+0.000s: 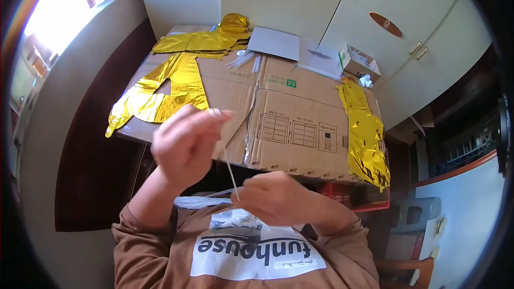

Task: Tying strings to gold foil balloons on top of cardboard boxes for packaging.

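Head view: thin white strip (230, 168) slants at seven o'clock, between hands. Right hand (273, 198), near six: grip pinching strip's low end, fingertips partly hidden. Left hand (187, 142), nine: fingers bent, cannot tell if grasping; strip's top hidden. Shiny gold foil (190, 77), ten, partly covered.

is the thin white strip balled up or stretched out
Stretched out: the thin white strip runs nearly straight between the left hand and the right hand.
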Demonstrator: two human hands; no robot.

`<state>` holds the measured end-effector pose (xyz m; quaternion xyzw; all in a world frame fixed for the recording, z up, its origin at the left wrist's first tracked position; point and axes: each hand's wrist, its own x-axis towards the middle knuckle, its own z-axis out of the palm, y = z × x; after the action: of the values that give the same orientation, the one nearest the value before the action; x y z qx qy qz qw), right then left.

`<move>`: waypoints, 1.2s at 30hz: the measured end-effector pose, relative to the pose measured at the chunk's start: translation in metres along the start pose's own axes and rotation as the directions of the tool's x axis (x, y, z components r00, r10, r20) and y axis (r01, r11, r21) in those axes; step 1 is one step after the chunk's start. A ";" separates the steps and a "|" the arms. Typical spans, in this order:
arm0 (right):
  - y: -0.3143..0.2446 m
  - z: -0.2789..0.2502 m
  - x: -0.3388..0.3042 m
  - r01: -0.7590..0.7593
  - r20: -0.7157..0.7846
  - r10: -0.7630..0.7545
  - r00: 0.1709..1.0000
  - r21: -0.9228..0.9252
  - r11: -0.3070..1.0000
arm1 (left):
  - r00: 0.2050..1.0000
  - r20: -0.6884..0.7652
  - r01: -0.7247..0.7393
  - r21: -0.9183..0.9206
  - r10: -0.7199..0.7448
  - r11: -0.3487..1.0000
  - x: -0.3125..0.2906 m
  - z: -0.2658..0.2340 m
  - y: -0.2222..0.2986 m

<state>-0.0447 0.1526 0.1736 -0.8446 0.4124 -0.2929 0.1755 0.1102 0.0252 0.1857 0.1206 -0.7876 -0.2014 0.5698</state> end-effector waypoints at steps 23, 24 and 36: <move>0.040 -0.032 0.033 -0.183 -0.401 0.248 0.882 0.192 0.964 | 0.849 0.516 0.355 -0.714 0.112 0.603 -0.009 -0.020 -0.022; 0.034 -0.026 0.033 -0.161 -0.300 0.188 0.935 0.112 0.981 | 0.912 0.402 0.405 -0.857 -0.078 0.318 -0.009 -0.017 -0.030; 0.036 -0.042 0.039 -0.039 -0.329 0.143 0.933 0.302 0.953 | 0.778 0.628 0.221 -0.276 0.002 0.936 -0.008 0.005 -0.046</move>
<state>-0.0739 0.0975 0.2006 -0.7244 0.4285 -0.4859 0.2355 0.1061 -0.0114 0.1564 -0.0044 -0.8761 -0.3935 0.2787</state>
